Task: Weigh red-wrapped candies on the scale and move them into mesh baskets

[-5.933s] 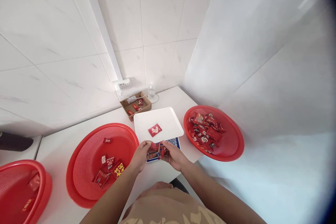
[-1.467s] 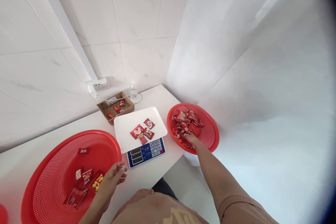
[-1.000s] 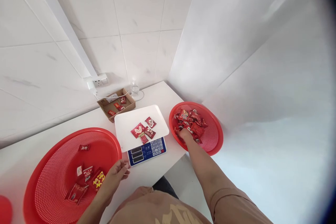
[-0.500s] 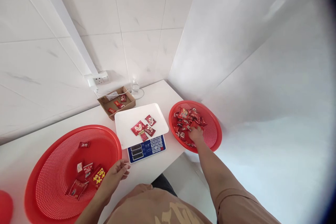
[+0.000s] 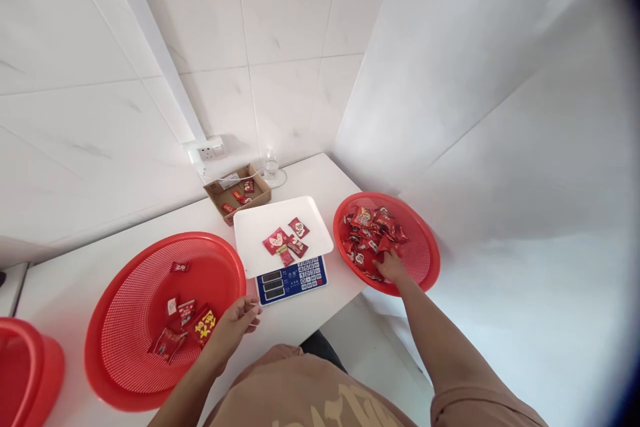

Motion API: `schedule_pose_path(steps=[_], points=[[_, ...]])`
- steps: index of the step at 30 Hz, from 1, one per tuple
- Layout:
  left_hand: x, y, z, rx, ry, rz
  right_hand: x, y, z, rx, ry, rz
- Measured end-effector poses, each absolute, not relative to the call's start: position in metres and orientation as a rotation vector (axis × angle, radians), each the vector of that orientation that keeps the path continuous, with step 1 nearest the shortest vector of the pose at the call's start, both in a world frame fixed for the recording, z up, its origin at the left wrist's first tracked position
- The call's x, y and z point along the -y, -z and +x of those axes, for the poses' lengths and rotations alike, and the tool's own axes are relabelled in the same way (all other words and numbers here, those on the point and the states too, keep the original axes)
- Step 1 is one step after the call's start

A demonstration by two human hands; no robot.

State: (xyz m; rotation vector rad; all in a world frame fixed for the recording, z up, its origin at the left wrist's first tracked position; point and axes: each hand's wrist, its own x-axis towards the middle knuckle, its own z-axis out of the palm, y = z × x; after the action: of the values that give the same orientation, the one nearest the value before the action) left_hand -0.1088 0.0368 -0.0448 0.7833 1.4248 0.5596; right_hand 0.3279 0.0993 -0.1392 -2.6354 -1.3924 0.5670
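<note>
My right hand (image 5: pixel 393 268) reaches into the right red mesh basket (image 5: pixel 430 260), thumb and fingers apart. Its fingertips are at a pile of red snack packets (image 5: pixel 367 219), and some are partly hidden among them. Loosely curled and holding nothing visible, my left hand (image 5: pixel 237 325) hovers between the left red basket (image 5: pixel 117 367) and the scale. The digital scale (image 5: pixel 293 280) has a white tray (image 5: pixel 260 223) on top. Several small red packets (image 5: pixel 277 240) lie on that tray. A few more packets (image 5: pixel 167 343), one with yellow lettering, rest in the left basket.
Behind the scale stands an open cardboard box (image 5: pixel 260 197) with several red packets inside. A clear bottle (image 5: pixel 271 165) and a white cable are beside it, near a wall socket (image 5: pixel 210 149). Another red container (image 5: pixel 47 360) sits at the far left. Walls close in behind and right.
The view has shifted left, so everything appears further right and more of the far-left container shows. My right hand has moved slightly within the right basket. My left hand stays near the scale.
</note>
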Motion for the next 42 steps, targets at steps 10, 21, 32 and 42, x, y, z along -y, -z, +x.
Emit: schedule_pose_path(steps=[10, 21, 32, 42], points=[[-0.033, 0.044, -0.108, -1.398, -0.555, 0.825, -0.113, 0.055, 0.229, 1.014, -0.607, -2.064], [-0.021, 0.046, -0.120, -1.436, -0.531, 0.888, -0.154, 0.065, 0.128, 1.071, -1.209, -1.530], [-0.013, 0.057, -0.130, -1.459, -0.484, 0.951, -0.083, 0.095, 0.213, 1.657, -0.524, -2.317], [-0.011, 0.063, -0.125, -1.405, -0.465, 1.086, -0.062, 0.105, 0.220, 1.716, -0.659, -2.585]])
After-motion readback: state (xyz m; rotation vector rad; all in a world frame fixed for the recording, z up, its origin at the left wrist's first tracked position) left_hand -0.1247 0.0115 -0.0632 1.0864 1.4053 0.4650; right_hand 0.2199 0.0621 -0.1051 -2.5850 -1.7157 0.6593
